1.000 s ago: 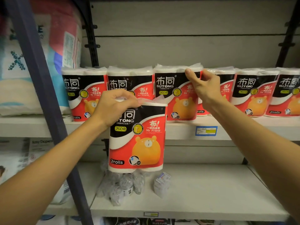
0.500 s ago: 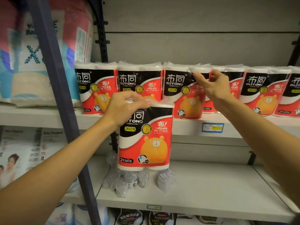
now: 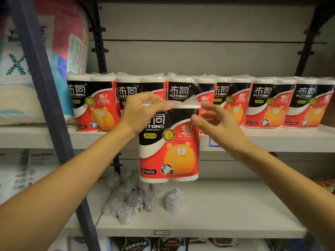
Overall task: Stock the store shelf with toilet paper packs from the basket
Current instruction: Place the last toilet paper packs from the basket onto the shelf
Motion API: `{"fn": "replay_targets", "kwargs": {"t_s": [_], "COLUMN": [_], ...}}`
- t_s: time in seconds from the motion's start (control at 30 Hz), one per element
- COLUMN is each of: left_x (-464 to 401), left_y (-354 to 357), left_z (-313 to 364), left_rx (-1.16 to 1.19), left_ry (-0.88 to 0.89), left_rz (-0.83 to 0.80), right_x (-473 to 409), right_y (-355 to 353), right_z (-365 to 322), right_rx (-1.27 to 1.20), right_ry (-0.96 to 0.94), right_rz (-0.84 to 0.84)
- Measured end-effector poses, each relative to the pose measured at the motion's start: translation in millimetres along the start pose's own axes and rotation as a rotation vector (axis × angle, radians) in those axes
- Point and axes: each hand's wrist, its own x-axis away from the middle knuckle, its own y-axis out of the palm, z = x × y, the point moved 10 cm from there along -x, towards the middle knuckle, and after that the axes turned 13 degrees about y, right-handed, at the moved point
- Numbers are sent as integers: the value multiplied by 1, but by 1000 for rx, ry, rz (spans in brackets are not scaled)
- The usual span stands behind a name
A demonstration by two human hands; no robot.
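My left hand (image 3: 143, 113) grips the top of a red, black and white two-roll toilet paper pack (image 3: 169, 147) and holds it upright in the air in front of the upper shelf (image 3: 272, 138). My right hand (image 3: 215, 125) hovers open just right of the pack's top corner, blurred, fingers apart and holding nothing. A row of several identical packs (image 3: 268, 104) stands along the upper shelf behind both hands. The basket is out of view.
A dark blue shelf post (image 3: 47, 98) runs down the left, with large diaper bags (image 3: 16, 69) beyond it. On the lower shelf (image 3: 226, 211) lie small clear-wrapped items (image 3: 130, 200) and a small white packet (image 3: 175, 200).
My right hand has let go of the shelved pack and come back toward the held pack's top right corner. The left hand keeps the pack raised; the view shifted right.
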Motion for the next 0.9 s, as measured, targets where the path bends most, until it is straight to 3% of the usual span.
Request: {"fn": "replay_targets", "kwargs": {"t_s": [0.2, 0.5, 0.77, 0.9], "left_x": [-11, -18, -19, -10], "left_y": [43, 98, 73, 72], "left_z": [11, 16, -9, -20], "left_rx": [87, 73, 87, 35], "left_ry": [18, 22, -73, -105], "left_rz": [-4, -92, 133, 146], "right_x": [12, 17, -7, -37], "right_y": [-6, -69, -182, -204], "right_z": [20, 41, 52, 50], "right_rx": [-126, -219, -403, -383], "right_ry": [58, 55, 58, 27], "right_rz": [-80, 112, 471, 522]}}
